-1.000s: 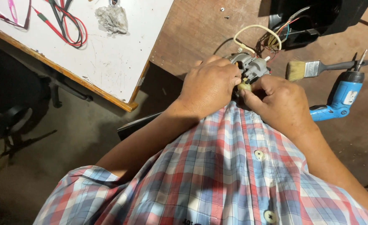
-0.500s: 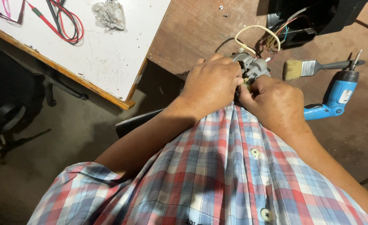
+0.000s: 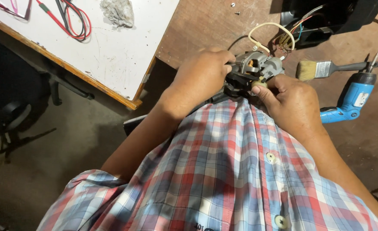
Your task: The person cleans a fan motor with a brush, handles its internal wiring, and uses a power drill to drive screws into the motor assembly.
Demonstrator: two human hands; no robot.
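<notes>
Both hands close around a small grey motor (image 3: 255, 68) held just above the edge of the brown workbench (image 3: 206, 30), close against the checked shirt (image 3: 223, 171). The left hand (image 3: 199, 79) wraps its fingers over the motor's left side, gripping it firmly. The right hand (image 3: 294, 105) pinches the motor's lower front between thumb and fingers (the thumb tip presses on a dark part there). A pale looped wire (image 3: 268, 30) rises from the motor towards a black housing (image 3: 326, 19) at the top of the bench. Just right of the motor lies a paintbrush (image 3: 321, 68), and beside it a blue drill (image 3: 351, 96). On the white board (image 3: 112, 51) to the left lie red and black leads (image 3: 67, 21) and a crumpled grey wad (image 3: 118, 12).
</notes>
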